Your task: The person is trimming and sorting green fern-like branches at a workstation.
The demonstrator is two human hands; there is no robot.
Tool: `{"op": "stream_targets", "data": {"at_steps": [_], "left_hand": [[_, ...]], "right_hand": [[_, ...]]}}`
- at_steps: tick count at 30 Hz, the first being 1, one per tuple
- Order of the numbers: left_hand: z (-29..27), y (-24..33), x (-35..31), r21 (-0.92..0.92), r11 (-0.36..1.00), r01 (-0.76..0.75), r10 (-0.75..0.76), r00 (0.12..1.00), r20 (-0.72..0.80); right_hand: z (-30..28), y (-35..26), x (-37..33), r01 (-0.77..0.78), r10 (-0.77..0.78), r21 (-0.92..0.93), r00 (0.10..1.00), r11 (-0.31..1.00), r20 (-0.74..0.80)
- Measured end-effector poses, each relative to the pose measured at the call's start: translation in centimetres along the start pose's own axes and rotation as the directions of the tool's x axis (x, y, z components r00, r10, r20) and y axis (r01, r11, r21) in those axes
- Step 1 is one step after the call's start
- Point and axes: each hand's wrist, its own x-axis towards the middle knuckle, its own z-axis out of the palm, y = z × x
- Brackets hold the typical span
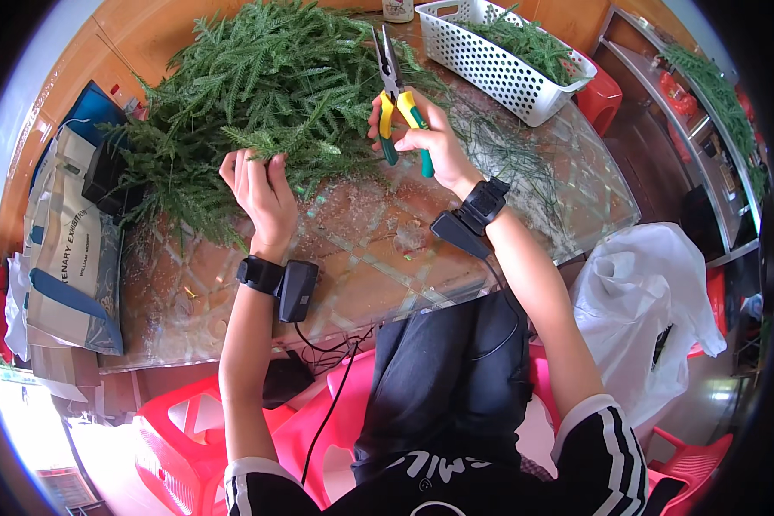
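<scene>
A big heap of green pine-like sprigs covers the far left part of the table. My left hand is at the heap's near edge, fingers curled and pinched on a light green sprig. My right hand is raised over the table, right of the heap, wrapped round needle-nose pliers with yellow and green handles. The pliers point away from me, their jaws slightly apart with nothing visible between them. Black straps with small boxes sit on both my wrists.
A white perforated basket with more greenery stands at the far right. Loose needles and pale debris litter the glass-topped table. A printed bag stands left; a white plastic bag hangs right. Cables trail below the near edge.
</scene>
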Motion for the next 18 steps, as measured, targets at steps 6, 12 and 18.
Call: {"op": "stream_targets", "data": {"at_steps": [6, 12, 18], "left_hand": [[-0.19, 0.24, -0.03, -0.003, 1.000, -0.022, 0.022, 1.000, 0.019], [-0.12, -0.13, -0.07, -0.001, 1.000, 0.017, -0.017, 1.000, 0.011], [-0.05, 0.20, 0.14, 0.005, 1.000, -0.021, 0.021, 1.000, 0.019]], "right_hand": [[0.14, -0.05, 0.07, -0.023, 0.023, 0.006, 1.000, 1.000, -0.008], [0.08, -0.12, 0.01, 0.002, -0.001, 0.005, 1.000, 1.000, -0.012], [0.23, -0.16, 0.24, 0.023, -0.023, -0.004, 1.000, 1.000, -0.013]]}}
